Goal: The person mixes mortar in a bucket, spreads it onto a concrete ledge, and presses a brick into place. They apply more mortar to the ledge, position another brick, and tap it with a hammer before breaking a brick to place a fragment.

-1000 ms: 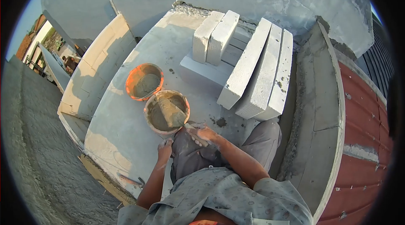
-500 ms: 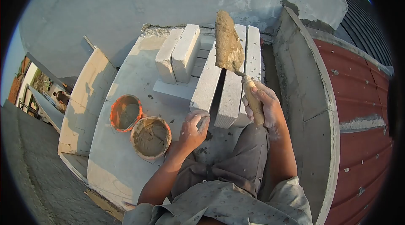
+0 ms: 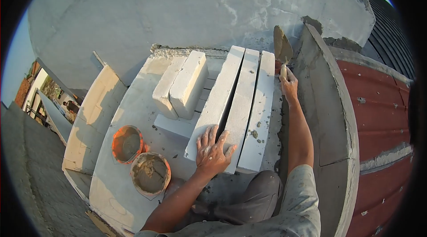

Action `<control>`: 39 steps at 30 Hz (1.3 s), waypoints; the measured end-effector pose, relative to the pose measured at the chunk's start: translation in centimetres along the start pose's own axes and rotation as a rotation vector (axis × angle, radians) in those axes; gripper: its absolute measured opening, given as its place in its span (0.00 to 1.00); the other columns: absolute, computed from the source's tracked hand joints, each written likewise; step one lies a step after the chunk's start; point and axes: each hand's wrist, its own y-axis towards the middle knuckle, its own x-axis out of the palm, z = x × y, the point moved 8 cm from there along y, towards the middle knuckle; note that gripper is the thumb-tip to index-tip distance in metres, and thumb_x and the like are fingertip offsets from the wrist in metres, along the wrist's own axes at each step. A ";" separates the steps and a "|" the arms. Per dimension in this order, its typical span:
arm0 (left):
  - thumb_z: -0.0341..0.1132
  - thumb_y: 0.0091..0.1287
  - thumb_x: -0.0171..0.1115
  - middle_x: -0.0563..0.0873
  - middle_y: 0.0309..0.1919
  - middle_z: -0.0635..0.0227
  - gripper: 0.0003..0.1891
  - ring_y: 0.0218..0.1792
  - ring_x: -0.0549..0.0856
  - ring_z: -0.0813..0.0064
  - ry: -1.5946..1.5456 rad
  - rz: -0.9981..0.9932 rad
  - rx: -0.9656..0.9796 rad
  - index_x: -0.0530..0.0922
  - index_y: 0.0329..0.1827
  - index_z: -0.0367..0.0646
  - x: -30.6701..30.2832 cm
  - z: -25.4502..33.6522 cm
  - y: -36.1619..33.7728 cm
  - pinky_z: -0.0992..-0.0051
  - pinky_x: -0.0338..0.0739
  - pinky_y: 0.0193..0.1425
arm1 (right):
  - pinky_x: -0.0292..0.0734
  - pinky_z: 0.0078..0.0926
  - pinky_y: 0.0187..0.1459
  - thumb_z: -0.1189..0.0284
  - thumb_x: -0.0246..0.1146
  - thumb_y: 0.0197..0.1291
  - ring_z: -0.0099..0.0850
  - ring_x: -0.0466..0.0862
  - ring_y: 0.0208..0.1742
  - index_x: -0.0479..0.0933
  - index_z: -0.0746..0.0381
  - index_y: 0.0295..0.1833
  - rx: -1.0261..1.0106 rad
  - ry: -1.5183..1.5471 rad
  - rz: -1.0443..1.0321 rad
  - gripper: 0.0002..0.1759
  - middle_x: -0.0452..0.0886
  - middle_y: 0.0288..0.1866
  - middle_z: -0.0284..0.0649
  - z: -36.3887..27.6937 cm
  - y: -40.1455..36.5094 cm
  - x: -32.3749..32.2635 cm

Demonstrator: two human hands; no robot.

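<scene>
Left hand [image 3: 213,153]: spread, laid on the near ends of two blocks [image 3: 218,99]. Right hand [image 3: 289,85]: closed round a trowel [image 3: 283,46], blade just beyond it. Left of the left hand, two containers: orange bucket [image 3: 118,141], grey mortar [image 3: 130,146] inside; second bucket [image 3: 167,171], just beside it, mortar within, lumpy on top.
</scene>
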 end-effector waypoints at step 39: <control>0.51 0.68 0.64 0.70 0.73 0.51 0.28 0.76 0.63 0.48 0.013 0.011 -0.035 0.78 0.67 0.47 -0.3 0.1 0.3 0.46 0.51 0.78 | 0.80 0.39 0.53 0.75 0.62 0.51 0.48 0.87 0.52 0.83 0.49 0.62 -0.152 -1.067 -0.375 0.30 0.88 0.51 0.49 -10.7 1.4 -6.6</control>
